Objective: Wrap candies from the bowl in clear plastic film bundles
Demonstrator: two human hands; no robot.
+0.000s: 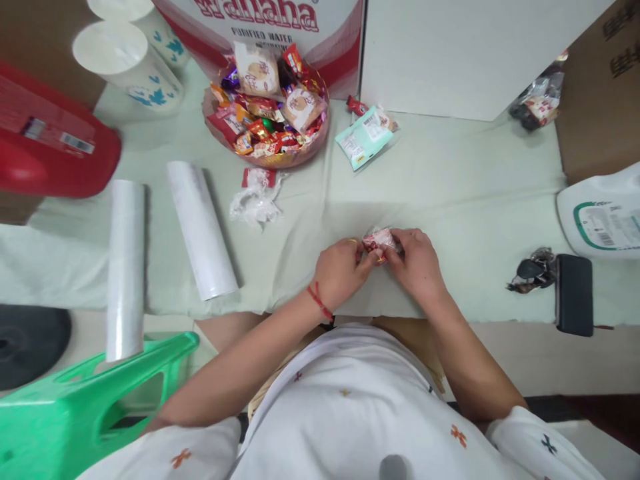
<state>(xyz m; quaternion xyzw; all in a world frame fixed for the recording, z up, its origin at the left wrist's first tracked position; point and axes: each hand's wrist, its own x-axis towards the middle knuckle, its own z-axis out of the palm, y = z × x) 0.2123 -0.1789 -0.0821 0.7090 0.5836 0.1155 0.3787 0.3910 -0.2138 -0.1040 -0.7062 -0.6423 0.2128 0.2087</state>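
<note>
Between my two hands, just above the pale green tablecloth, is a small red-and-white wrapped candy. My left hand, with a red string at the wrist, pinches its left side. From the other side my right hand grips it with thumb and fingers. Part of the wrapper is hidden by the fingers. Beyond the hands lies a mint-green packet. A bowl heaped with wrapped sweets and biscuits stands at the back.
Crumpled clear plastic lies left of my hands, near two white rolls. Paper cups and a red container stand at left. On the right are keys, a black phone and a white jug. Boxes line the back.
</note>
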